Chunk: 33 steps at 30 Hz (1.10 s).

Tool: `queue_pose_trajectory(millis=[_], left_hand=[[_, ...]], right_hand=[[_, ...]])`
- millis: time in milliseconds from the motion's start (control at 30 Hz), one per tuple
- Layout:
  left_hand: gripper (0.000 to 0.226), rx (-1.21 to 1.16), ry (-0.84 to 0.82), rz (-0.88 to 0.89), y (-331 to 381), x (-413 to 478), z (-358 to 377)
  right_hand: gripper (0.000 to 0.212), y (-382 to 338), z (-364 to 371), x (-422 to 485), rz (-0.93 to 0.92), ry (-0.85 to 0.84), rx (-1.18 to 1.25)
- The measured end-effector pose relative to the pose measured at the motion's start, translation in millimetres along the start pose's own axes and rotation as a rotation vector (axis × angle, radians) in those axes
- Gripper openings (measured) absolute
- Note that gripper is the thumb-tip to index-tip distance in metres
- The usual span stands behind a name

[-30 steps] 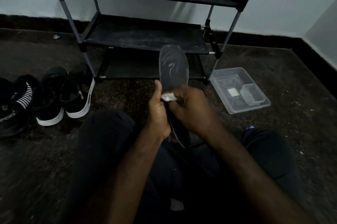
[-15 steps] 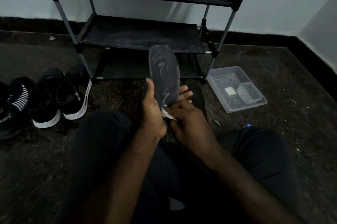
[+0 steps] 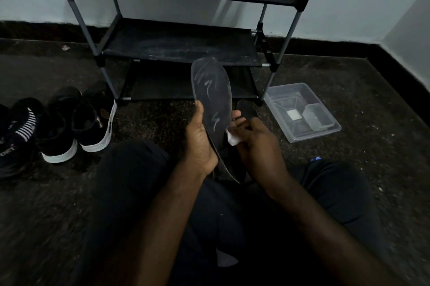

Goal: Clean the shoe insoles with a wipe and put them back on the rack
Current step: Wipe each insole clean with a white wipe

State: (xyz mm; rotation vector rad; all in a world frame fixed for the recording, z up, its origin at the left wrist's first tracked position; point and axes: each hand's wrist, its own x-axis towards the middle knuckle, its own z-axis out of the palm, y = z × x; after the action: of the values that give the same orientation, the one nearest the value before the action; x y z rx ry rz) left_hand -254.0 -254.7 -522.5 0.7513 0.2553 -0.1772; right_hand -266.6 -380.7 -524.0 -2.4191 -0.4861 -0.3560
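Note:
A dark grey insole (image 3: 213,97) with pale wet streaks stands upright in front of me. My left hand (image 3: 200,141) grips its lower half, thumb on the left edge. My right hand (image 3: 252,139) pinches a small white wipe (image 3: 232,138) against the insole's lower right edge. Another dark insole (image 3: 246,108) lies on the floor just behind my hands. The black shoe rack (image 3: 181,43) with grey poles stands behind, and its visible shelves hold nothing.
Several black sneakers with white soles (image 3: 76,122) sit on the floor at the left. A clear plastic tray (image 3: 302,113) holding a white pad lies at the right. My dark-trousered legs (image 3: 130,192) fill the foreground. A pale wall runs behind.
My right hand has slid the wipe down the insole from its middle to the lower right edge. The insole's upper part now shows more wet streaks.

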Motion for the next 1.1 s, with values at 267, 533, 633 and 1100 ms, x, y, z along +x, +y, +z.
queue_pose_trajectory(millis=[267, 533, 633, 1100], left_hand=[[0.069, -0.008, 0.015, 0.028, 0, 2, -1], [0.078, -0.01, -0.033, 0.012, -1, 1, 0], [0.082, 0.042, -0.046, 0.007, -2, 1, 1], [0.075, -0.088, -0.056, -0.033, -1, 4, -2]], right_hand=[[0.014, 0, 3, -4, -0.12, 0.0, -0.025], [0.024, 2, -23, 4, 0.652, 0.075, 1.063], [0.014, 0, -17, 0, 0.628, 0.011, 1.097], [0.034, 0, 4, -7, -0.133, -0.029, 0.015]])
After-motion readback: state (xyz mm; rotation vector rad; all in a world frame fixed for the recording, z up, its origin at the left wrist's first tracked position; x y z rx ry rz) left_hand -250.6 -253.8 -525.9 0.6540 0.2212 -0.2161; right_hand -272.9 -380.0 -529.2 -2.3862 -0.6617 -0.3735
